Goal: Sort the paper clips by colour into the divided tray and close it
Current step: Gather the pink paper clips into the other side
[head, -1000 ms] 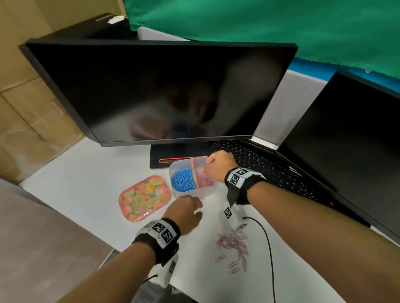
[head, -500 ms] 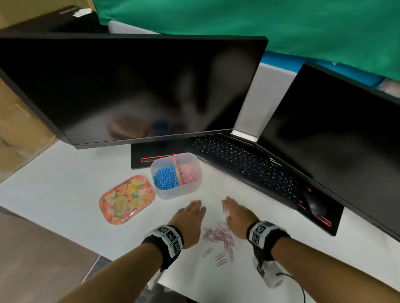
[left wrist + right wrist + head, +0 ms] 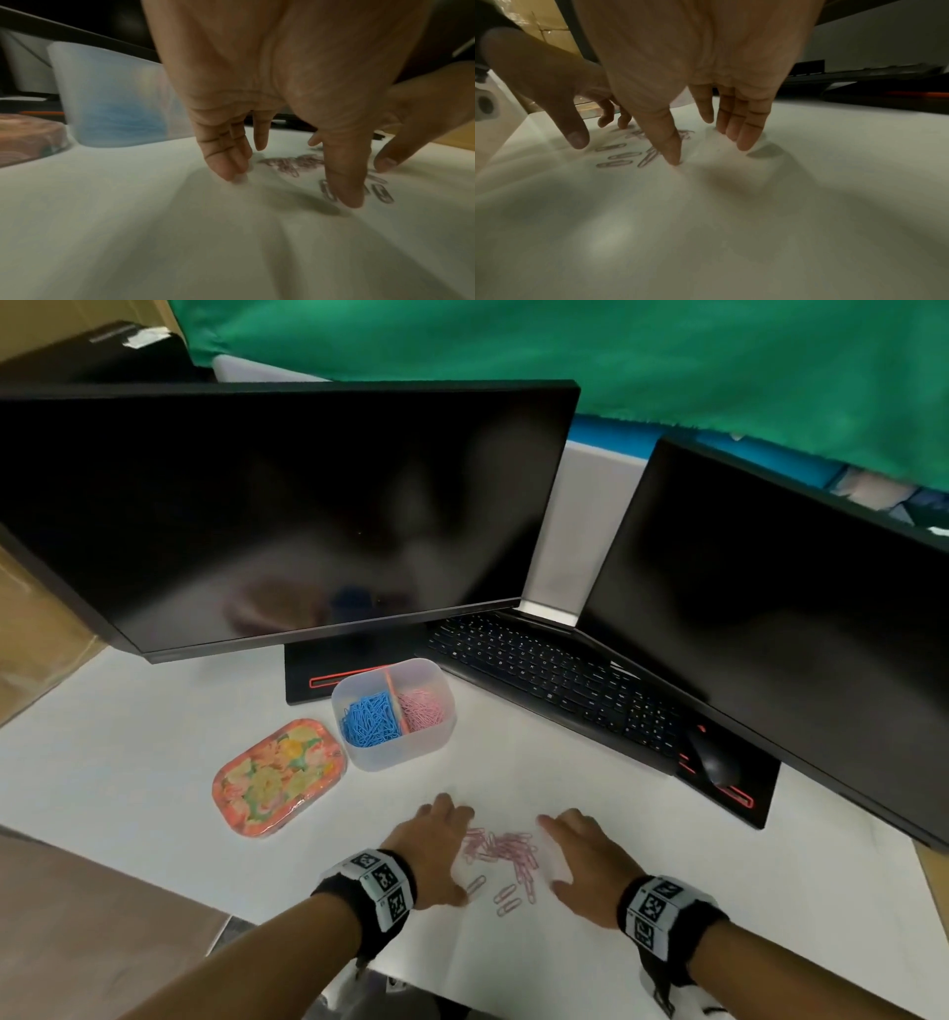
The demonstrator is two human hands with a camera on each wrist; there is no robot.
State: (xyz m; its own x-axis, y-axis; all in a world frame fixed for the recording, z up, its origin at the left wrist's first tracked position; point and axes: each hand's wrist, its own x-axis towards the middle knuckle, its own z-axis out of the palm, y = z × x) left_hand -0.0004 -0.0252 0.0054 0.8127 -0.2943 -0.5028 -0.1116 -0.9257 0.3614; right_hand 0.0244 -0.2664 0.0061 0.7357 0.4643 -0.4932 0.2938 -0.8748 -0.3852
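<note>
A heap of pink paper clips [image 3: 500, 852] [image 3: 293, 163] [image 3: 618, 157] lies on the white desk between my two hands. My left hand [image 3: 436, 852] [image 3: 282, 178] is flat beside the heap's left side, fingers straight, fingertips on the desk. My right hand [image 3: 580, 857] [image 3: 706, 142] is flat on the heap's right side, also with straight fingers. Neither holds anything. The clear divided tray [image 3: 398, 755] [image 3: 107, 97] stands further back, lidless, with blue clips [image 3: 369, 721] in its left half and pink clips [image 3: 421, 708] in its right half. Its floral lid [image 3: 280, 775] lies to its left.
A large dark monitor [image 3: 287, 505] stands behind the tray, its base [image 3: 308, 683] just behind it. A black keyboard [image 3: 554, 683] and mouse [image 3: 714, 760] sit at the right under a second screen [image 3: 770, 629]. The desk's front edge runs near my wrists.
Both hands left the tray and came down to the desk. They now lie flat on either side of the pink heap, the right one further right than half a second ago.
</note>
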